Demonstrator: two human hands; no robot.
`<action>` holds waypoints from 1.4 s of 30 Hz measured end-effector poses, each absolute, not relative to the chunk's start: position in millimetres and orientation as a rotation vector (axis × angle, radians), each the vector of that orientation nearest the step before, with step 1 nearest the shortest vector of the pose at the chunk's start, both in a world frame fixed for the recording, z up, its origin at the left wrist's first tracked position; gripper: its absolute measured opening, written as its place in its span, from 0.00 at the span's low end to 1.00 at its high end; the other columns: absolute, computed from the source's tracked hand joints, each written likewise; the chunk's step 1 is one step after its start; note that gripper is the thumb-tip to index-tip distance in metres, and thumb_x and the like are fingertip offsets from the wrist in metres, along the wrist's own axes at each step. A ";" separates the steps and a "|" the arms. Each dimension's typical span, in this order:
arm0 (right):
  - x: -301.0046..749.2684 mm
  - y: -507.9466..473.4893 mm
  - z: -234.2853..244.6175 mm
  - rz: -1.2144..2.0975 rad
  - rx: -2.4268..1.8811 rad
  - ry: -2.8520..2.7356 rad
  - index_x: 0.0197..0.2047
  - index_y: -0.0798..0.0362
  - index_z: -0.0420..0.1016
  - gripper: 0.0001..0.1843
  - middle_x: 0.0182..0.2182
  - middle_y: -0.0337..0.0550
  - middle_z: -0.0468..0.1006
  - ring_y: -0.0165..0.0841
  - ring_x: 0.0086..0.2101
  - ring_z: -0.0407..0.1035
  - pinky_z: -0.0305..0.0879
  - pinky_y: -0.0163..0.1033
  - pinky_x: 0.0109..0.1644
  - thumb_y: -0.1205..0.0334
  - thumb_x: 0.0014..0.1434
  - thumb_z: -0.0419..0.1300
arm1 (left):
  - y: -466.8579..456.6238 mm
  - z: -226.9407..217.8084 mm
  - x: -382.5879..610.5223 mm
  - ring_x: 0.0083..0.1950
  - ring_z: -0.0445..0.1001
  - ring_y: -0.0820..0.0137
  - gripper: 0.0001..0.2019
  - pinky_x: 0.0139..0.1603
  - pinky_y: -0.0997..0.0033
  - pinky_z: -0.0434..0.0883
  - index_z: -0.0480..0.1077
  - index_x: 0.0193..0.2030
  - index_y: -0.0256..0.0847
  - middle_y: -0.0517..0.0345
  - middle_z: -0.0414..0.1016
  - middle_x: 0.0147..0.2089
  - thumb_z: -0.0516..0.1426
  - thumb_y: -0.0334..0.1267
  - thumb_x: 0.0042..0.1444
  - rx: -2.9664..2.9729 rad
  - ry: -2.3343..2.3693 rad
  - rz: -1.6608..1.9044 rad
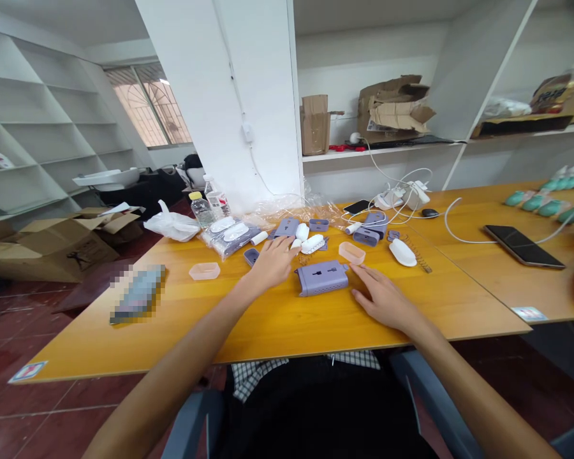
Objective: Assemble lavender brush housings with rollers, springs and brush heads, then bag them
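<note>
Right grip (382, 298) open, beside pink plastic tub (351, 253)

White built-in shelving (43, 121), barred window (148, 105), white square pillar (249, 95), dark red tiled floor (23, 408), daylight coming in

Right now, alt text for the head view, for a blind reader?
The left hand and right hand sit either side of a lilac housing on a wooden table, among small lilac and white parts. A phone lies further right.
</note>
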State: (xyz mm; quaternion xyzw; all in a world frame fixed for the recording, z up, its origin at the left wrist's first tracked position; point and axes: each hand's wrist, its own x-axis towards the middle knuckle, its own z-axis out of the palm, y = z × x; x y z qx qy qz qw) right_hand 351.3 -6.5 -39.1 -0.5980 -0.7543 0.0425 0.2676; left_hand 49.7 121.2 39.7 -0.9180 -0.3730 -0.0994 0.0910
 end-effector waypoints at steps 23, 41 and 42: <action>365.3 3.1 -15.4 0.320 -1.435 -2.054 0.67 0.45 0.77 0.25 0.66 0.51 0.79 0.51 0.65 0.73 0.68 0.63 0.71 0.53 0.68 0.62 | 111.0 39.7 39.4 0.68 0.74 0.48 0.18 0.71 0.45 0.69 0.78 0.56 0.41 0.43 0.78 0.62 0.59 0.29 0.59 -3.002 -0.939 -0.114; 311.1 34.3 1.7 0.433 -1.271 -2.330 0.75 0.43 0.68 0.47 0.74 0.50 0.69 0.52 0.72 0.62 0.58 0.64 0.77 0.57 0.54 0.75 | 53.7 40.0 4.3 0.53 0.82 0.60 0.16 0.61 0.58 0.78 0.80 0.58 0.50 0.52 0.74 0.64 0.59 0.38 0.67 -3.218 -1.256 -0.264; 309.9 31.8 -2.3 0.388 -1.284 -2.309 0.76 0.43 0.67 0.47 0.74 0.50 0.69 0.52 0.72 0.62 0.58 0.65 0.77 0.56 0.56 0.74 | 52.7 38.7 7.5 0.54 0.81 0.60 0.15 0.62 0.58 0.78 0.80 0.58 0.49 0.51 0.74 0.64 0.59 0.37 0.67 -3.214 -1.257 -0.294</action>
